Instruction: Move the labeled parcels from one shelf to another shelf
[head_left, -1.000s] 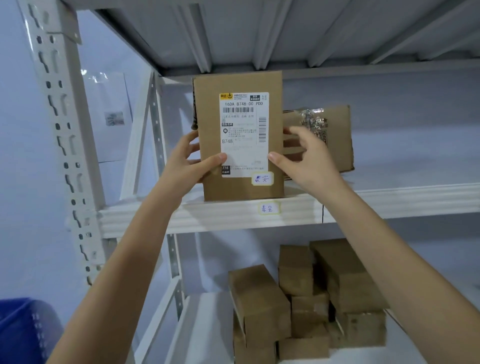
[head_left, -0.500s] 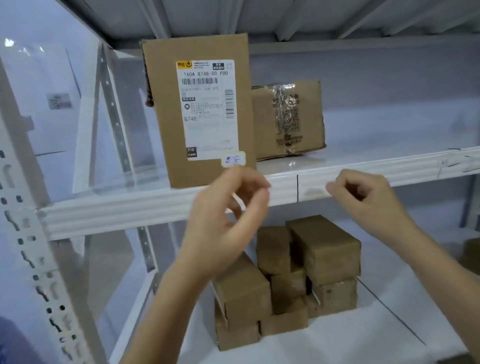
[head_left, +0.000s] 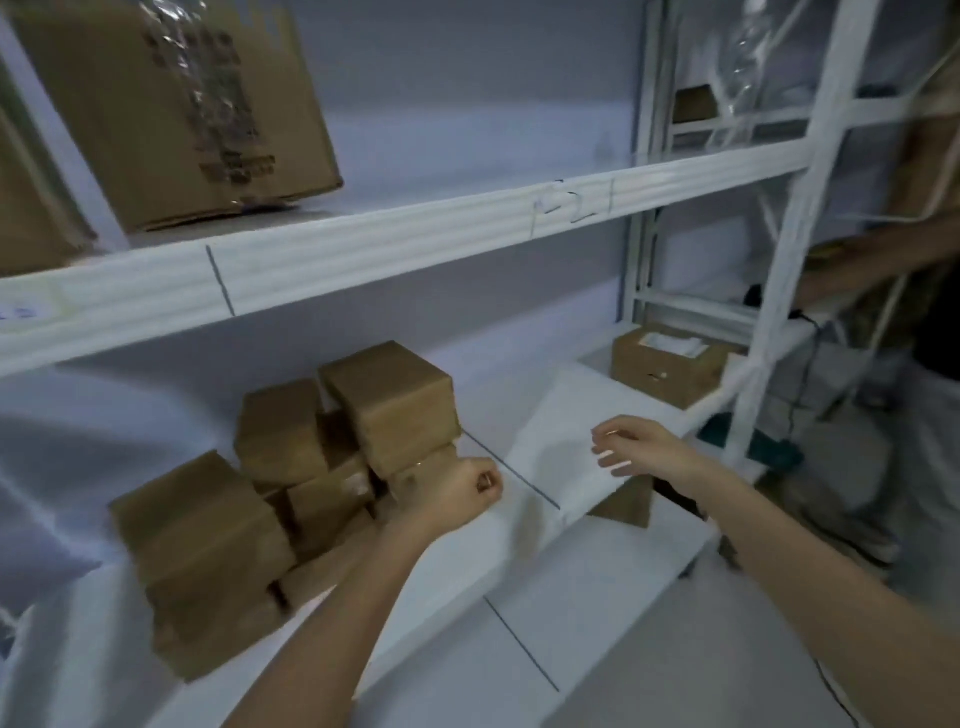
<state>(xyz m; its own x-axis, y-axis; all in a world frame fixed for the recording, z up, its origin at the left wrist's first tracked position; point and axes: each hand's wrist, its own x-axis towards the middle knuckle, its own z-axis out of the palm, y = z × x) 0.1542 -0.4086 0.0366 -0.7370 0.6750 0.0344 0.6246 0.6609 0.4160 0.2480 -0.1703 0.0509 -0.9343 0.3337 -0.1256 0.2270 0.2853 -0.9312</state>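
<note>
Taped brown parcel (head_left: 176, 109) sits tilted on the upper shelf (head_left: 415, 234) near its left end, long side running along the front edge, label blurry. Left hand (head_left: 460, 491) is fisted, empty; right hand (head_left: 641, 449) loosely open, holding nothing.

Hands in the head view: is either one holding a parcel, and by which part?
No parcel is held. The left hand is curled into a loose fist beside the stacked brown boxes; the right hand hangs open over the lower shelf.

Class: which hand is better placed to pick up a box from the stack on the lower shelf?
Left. The left hand is right beside the stack; the right hand hovers open, farther off.
</note>
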